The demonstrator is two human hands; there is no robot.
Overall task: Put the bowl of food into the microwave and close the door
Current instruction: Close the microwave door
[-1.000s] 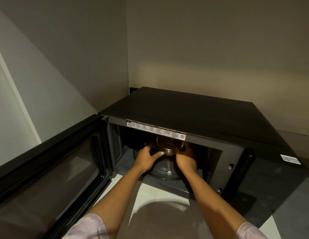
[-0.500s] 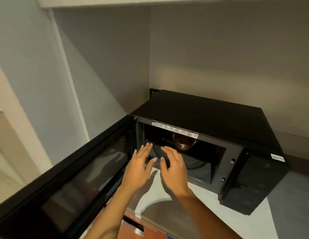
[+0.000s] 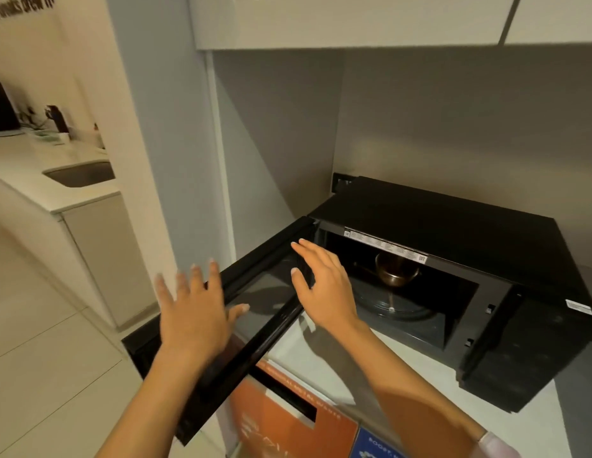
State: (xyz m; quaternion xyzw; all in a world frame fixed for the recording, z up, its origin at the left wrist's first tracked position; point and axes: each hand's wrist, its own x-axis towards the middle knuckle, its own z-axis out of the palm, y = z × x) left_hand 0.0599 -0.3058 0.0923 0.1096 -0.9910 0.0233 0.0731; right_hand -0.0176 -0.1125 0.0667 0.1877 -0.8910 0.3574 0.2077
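Observation:
A black microwave [image 3: 453, 226] stands on the white counter in the corner. Inside it, a shiny metal bowl [image 3: 395, 272] sits on the glass turntable [image 3: 397, 307]. The microwave door [image 3: 255, 292] hangs wide open to the left. My left hand [image 3: 195, 312] is spread with fingers apart over the outer part of the door, holding nothing. My right hand [image 3: 324, 285] is open too, hovering in front of the cavity near the door's hinge side, apart from the bowl.
White overhead cabinets [image 3: 354, 21] hang above the microwave. An orange bin front [image 3: 288, 421] and a blue one [image 3: 377, 444] sit under the counter edge. To the far left a counter with a sink [image 3: 80, 173] and dark appliances [image 3: 0, 110].
Both hands let go of the bowl and pulled out of the cavity. My left hand swung out to the door; the view shifted back and left.

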